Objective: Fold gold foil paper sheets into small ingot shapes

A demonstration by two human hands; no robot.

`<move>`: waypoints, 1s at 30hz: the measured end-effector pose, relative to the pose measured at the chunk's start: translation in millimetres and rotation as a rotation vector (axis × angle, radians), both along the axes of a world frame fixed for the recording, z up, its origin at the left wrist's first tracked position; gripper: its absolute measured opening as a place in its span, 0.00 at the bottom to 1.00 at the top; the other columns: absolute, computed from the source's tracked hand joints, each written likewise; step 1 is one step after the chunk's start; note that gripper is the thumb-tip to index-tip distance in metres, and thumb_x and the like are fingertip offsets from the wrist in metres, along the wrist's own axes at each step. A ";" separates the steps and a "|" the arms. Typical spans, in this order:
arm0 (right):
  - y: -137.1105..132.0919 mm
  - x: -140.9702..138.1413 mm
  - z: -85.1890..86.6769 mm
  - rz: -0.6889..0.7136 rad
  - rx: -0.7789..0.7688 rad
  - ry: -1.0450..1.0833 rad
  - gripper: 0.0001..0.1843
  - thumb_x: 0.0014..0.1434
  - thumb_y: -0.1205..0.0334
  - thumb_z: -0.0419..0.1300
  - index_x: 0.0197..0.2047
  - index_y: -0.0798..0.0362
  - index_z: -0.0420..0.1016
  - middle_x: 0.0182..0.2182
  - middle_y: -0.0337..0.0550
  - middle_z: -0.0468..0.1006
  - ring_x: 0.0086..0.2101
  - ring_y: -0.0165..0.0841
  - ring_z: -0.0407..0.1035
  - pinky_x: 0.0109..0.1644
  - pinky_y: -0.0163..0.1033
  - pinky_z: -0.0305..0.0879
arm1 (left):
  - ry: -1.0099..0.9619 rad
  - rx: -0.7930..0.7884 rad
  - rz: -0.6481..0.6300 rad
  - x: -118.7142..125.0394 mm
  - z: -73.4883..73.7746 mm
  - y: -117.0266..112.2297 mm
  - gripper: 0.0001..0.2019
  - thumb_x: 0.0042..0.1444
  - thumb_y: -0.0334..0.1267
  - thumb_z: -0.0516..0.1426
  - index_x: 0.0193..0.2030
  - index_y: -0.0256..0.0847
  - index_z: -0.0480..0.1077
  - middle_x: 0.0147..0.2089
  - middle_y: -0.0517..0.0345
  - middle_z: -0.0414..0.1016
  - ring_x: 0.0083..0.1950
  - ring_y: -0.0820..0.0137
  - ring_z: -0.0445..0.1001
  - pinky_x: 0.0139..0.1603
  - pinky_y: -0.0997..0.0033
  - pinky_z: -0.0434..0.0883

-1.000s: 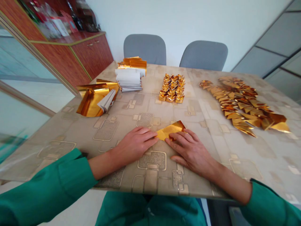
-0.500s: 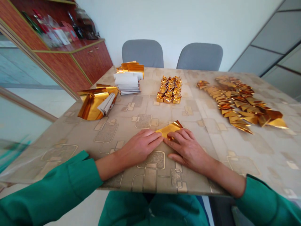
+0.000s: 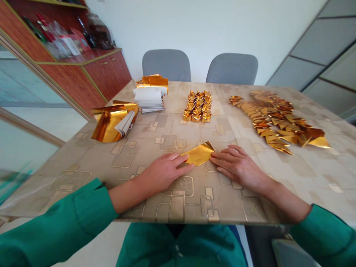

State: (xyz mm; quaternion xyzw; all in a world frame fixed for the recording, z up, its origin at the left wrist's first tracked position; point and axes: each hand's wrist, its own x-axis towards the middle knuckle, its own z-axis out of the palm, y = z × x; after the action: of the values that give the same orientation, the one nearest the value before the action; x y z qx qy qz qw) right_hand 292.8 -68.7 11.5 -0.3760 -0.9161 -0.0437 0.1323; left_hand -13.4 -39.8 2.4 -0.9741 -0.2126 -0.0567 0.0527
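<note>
On the patterned desk, gold foil lies btwn L hand, pinching its L end, & R hand, at the other, grip unclear; I'd pin L, crease flat w/ R.

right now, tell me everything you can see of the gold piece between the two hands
The gold piece looks like shiny, foil-like paper, folded into a flattish, angular shape with a darker, pointed corner at its far right. It lies on the patterned tablecloth, slanting away toward the right. The left hand has its fingers on the left end; the right hand has fingertips at the right edge. Its underside is hidden.
</note>
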 end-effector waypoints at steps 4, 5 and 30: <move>4.4 2.9 4.2 0.007 -0.009 -0.003 0.15 0.69 0.62 0.53 0.53 0.54 0.76 0.50 0.47 0.80 0.45 0.38 0.70 0.54 0.48 0.61 | -0.032 0.005 0.004 3.8 0.3 1.5 0.20 0.64 0.28 0.49 0.62 0.44 0.65 0.58 0.46 0.71 0.54 0.61 0.69 0.53 0.61 0.70; 6.4 2.3 5.7 0.003 -0.006 -0.005 0.15 0.69 0.63 0.53 0.52 0.55 0.76 0.48 0.47 0.81 0.44 0.38 0.70 0.52 0.47 0.62 | -0.042 0.008 -0.006 4.0 0.9 3.4 0.20 0.64 0.27 0.49 0.61 0.43 0.66 0.57 0.46 0.71 0.54 0.61 0.69 0.53 0.62 0.70; 55.5 -19.0 1.9 0.185 -0.057 0.073 0.11 0.59 0.71 0.56 0.45 0.55 0.75 0.38 0.47 0.78 0.41 0.36 0.68 0.48 0.44 0.62 | -0.442 0.037 0.029 2.7 -10.0 51.7 0.12 0.61 0.27 0.52 0.42 0.38 0.77 0.37 0.55 0.82 0.36 0.71 0.79 0.38 0.73 0.75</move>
State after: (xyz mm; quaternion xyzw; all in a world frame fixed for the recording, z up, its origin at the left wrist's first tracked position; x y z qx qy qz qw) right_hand 273.8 -13.2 13.5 -0.2946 -0.9424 0.0087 0.1581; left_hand -10.7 11.9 -7.6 -0.9336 -0.2316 -0.2722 0.0237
